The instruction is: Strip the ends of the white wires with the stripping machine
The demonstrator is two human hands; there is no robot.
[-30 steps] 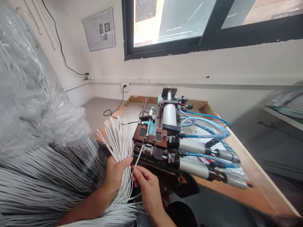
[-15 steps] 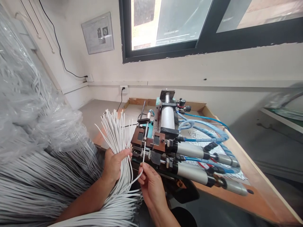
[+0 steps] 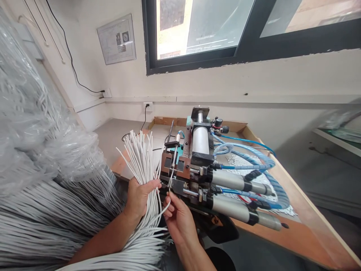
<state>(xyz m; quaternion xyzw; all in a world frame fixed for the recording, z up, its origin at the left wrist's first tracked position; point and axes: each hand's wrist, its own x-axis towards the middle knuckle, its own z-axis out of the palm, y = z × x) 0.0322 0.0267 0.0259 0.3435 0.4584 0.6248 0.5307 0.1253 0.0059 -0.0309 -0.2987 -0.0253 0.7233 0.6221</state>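
Note:
My left hand [image 3: 140,197] is wrapped round a bundle of white cables [image 3: 141,156], whose ends fan out above the thumb. Between thumb and fingertips, my right hand [image 3: 180,214] pinches a single white cable [image 3: 169,203]. Its upper end reaches into the clamp jaws of a pneumatic machine [image 3: 200,141]. The brown jaw blocks [image 3: 182,167] stand close on both sides of that cable. The cable's lower part bends back toward the bundle. How far its tip goes into the machine is hidden.
A large heap of grey-white cables [image 3: 56,226] lies at the left, partly under clear plastic wrapping [image 3: 76,150]. Blue air hoses [image 3: 262,165] and silver cylinders [image 3: 234,205] stick out to the right. White scraps [image 3: 245,162] lie on the wooden-edged table [image 3: 316,241].
The machine's jaws have closed in on the cable, and the cylinder rods have slid to the left. Both hands keep their grips, with the left shifted slightly right.

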